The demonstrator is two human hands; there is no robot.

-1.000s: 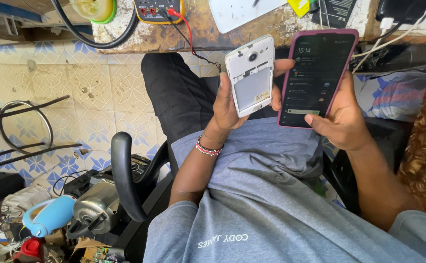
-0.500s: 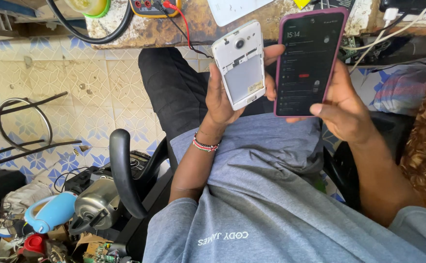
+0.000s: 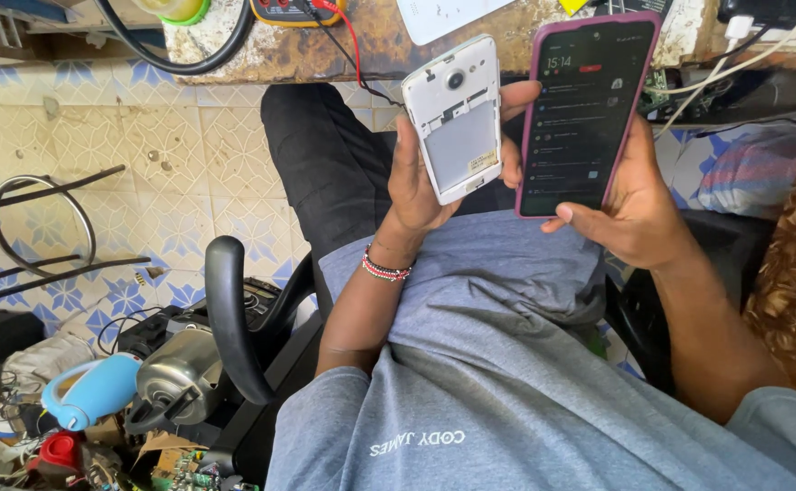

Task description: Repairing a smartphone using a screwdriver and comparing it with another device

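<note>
The left hand (image 3: 420,186) holds a white phone (image 3: 457,118) with its back cover off, so that the bare battery bay and the camera lens face up. Its fingers wrap behind the body and its thumb (image 3: 404,145) presses along the left edge, so the hand is closed around the phone. A beaded bracelet (image 3: 385,268) sits on that wrist.

The right hand (image 3: 630,205) holds a second phone in a pink case (image 3: 589,109), with its dark screen lit and showing a list. The fingers curl round the back of the case and the thumb (image 3: 572,215) lies at the lower edge of the screen, so this hand too is closed on what it carries. The two phones stand upright side by side, just apart, above the person's lap and in front of the near edge of the surface (image 3: 325,50).

On the worn surface, along its near edge, lie a yellow multimeter (image 3: 296,9) with a red lead (image 3: 352,45), a black cable (image 3: 180,64) and a white sheet (image 3: 443,16). Below, on the tiled floor (image 3: 143,173) to the left, are a blue handled thing (image 3: 89,393), a grey motor (image 3: 175,377) and the black curved armrest (image 3: 230,318) of a chair.
</note>
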